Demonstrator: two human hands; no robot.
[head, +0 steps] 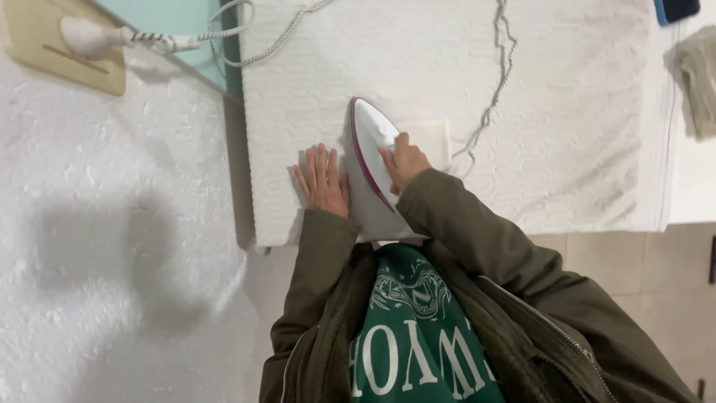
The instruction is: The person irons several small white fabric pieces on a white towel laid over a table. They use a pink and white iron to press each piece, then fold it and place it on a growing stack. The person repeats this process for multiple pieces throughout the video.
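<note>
Right hand (403, 159) closed around the handle of a white steam iron (371, 146) with magenta trim; iron sits sole-down on a small folded white cloth (431, 139), tip pointing away from the person; left hand (323, 179) open and flat, fingers spread slightly, palm pressing the white towel-covered ironing surface (567, 112) just beside the iron's left edge, holding nothing.

Hidden or unclear: iron handle mostly covered by the right fingers; most of the small cloth is under the iron, only its far right corner shows; wrists covered by olive-green jacket sleeves (485, 246); near edge of the cloth blocked by the sleeves and the green printed top (418, 336).

Around: braided iron cord (496, 89) loops across the surface at right and runs off the top edge; second stretch of cord goes to a white plug (86, 36) in a beige wall socket plate (52, 45) at upper left; rough white textured wall (112, 246) fills the left; pale teal panel (171, 30) beside the surface; beige cloth (699, 78) cut off at right edge; dark blue object (675, 9) cut off at top right, cannot identify; tiled floor (641, 269) lower right.
</note>
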